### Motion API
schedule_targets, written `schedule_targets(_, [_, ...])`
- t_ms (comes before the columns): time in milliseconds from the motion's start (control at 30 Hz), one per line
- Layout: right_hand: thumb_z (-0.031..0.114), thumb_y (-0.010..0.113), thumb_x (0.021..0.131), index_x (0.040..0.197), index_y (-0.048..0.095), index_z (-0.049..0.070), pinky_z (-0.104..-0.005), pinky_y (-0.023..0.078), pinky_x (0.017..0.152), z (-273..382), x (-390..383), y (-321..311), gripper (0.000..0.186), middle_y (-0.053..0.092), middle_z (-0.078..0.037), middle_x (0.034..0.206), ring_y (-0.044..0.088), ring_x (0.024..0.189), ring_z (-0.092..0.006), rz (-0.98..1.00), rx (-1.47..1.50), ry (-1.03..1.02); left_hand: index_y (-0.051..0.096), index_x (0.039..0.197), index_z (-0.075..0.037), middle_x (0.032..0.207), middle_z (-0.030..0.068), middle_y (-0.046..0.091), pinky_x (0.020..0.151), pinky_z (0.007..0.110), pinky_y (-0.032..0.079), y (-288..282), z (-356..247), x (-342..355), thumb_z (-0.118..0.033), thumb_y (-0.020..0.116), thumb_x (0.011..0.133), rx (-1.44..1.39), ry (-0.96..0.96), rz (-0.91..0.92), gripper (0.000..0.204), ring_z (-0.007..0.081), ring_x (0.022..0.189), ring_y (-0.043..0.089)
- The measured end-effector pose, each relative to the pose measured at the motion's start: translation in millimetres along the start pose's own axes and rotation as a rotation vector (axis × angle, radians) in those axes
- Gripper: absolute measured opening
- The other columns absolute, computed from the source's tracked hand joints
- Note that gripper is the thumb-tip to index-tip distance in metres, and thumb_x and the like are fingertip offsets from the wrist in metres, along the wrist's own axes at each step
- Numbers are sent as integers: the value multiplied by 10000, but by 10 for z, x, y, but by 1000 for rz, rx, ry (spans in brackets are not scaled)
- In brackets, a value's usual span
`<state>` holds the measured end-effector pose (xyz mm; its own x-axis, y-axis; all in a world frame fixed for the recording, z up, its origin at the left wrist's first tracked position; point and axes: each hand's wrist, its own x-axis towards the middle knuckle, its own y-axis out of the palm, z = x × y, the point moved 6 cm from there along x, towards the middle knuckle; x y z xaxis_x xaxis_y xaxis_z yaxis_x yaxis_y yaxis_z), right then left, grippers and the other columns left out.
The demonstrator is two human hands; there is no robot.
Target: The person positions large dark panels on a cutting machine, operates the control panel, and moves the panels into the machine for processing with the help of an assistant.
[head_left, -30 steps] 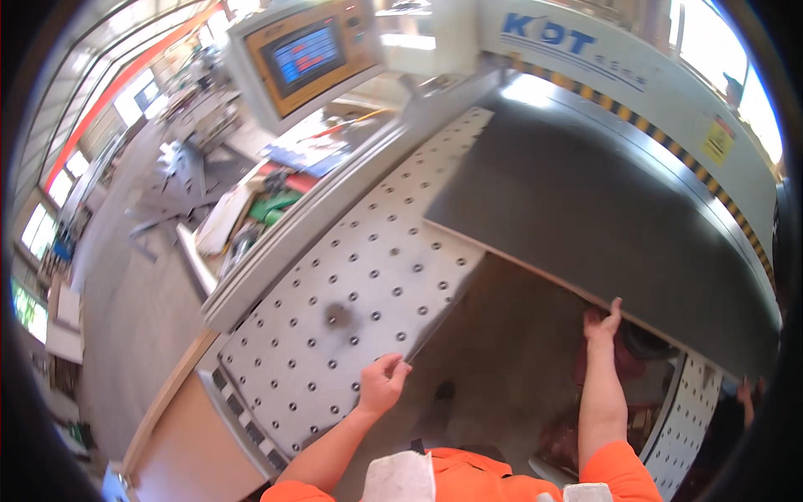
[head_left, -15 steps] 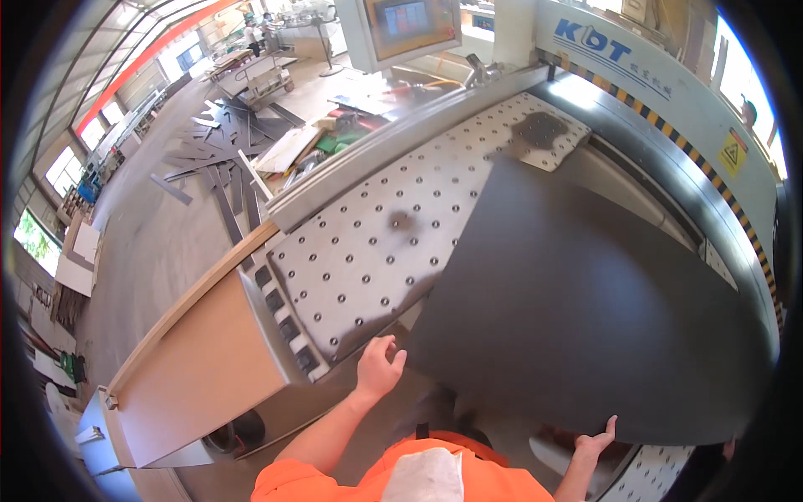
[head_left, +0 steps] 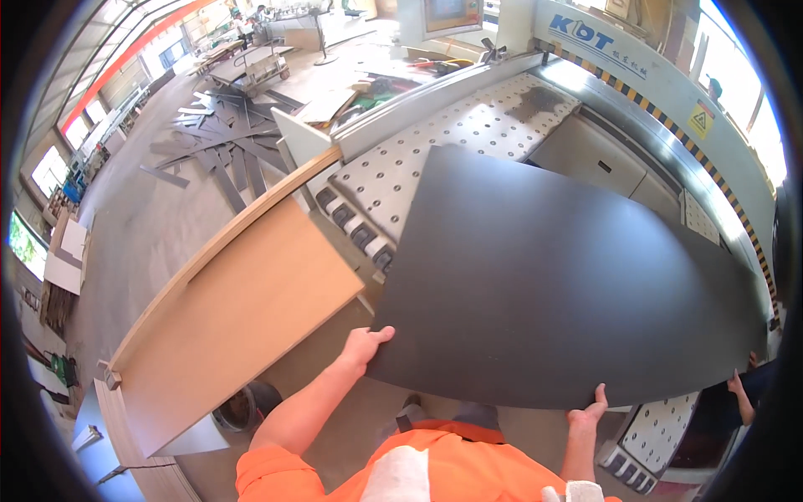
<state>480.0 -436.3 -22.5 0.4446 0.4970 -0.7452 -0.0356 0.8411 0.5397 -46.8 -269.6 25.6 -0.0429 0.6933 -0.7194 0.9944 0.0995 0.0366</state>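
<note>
The left hand (head_left: pixel 365 346) clasps the near left corner of a large, flat, matte black panel (head_left: pixel 552 284); the right hand (head_left: pixel 588 408) grips its near edge, thumb on top. The panel's far left corner reaches over the right edge of a pale, stud-dotted metal table (head_left: pixel 468 125).

Around the large flat dark-grey panel (head_left: pixel 560 284), open air is left above the pale, stud-dotted metal table (head_left: pixel 460 130) at eleven o'clock. At one, passage is blocked by the white machine beam with black-and-yellow edging (head_left: pixel 665 81). At nine, only a narrow gap is left beside the tan rectangular board (head_left: pixel 259 309).
</note>
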Motion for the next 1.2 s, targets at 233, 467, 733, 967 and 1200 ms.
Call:
schedule_targets(233, [360,595,942,1260,624,129,-481,474,1034,-1049,-1241,-322,394,619,-40,1307,577,1196,-281,-45,3,154,631,1135,81,1032,172,699,790,393,576,-1401,641,-872,-209,706,911,-75,35,-120,374,262,883,698])
schedule_targets(467, [360,607,938,1242,639,124,-479,447,1051,-1576,-1813,-964,386,628,-38,1298,575,1191,-277,-35,-91,153,608,1182,70,1113,153,677,860,406,545,-2444,1722,-1483,-204,700,920,-135,45,-137,390,260,991,662])
schedule_targets(733, [321,622,934,1226,636,76,-508,406,1074,-2071,-2082,-1291,381,614,-80,1315,553,1216,-301,73,-171,139,600,1256,37,1224,133,659,997,411,485,-3338,2620,-2104,-226,624,972,-239,64,-232,388,284,1119,627])
schedule_targets(967, [335,619,935,1210,634,55,-566,423,1044,-2394,-2136,-1306,393,626,-123,1287,563,1205,-346,129,-337,165,600,1240,15,1160,92,662,945,370,507,-3670,3072,-2508,-148,691,937,-405,110,-287,356,231,1048,631])
schedule_targets(1200, [315,653,916,1166,637,18,-555,400,1063,-2544,-2118,-1304,388,636,-147,1259,576,1171,-351,188,-388,175,573,1253,51,1197,103,641,975,396,507,-3590,3437,-3082,-177,600,1002,-429,254,-333,341,239,1059,624])
